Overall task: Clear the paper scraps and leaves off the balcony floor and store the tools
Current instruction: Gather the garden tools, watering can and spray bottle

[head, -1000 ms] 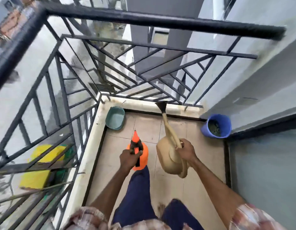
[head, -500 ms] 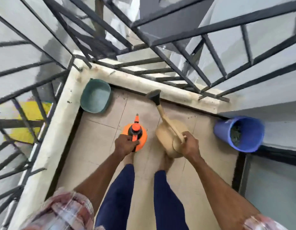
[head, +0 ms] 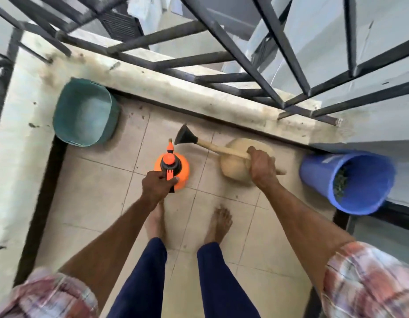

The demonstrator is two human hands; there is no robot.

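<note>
My left hand (head: 156, 185) grips the black and orange handle of an orange pressure sprayer (head: 172, 167), low over the beige floor tiles. My right hand (head: 262, 167) grips the handle of a tan watering can (head: 233, 161), whose long spout ends in a black rose (head: 184, 135) pointing left toward the sprayer. Both tools are near the far kerb of the balcony. A blue bucket (head: 350, 182) at the right holds dark leaf litter.
A green tub (head: 84, 112) sits in the far left corner against the pale kerb (head: 166, 88). Black metal railing (head: 256, 58) runs above the kerb. My bare feet (head: 218, 222) stand on the tiles behind the tools. Small dark specks lie near the kerb.
Both hands have lowered the sprayer and the watering can toward the floor near the far kerb. The can's spout has swung left. The view has tilted further down.
</note>
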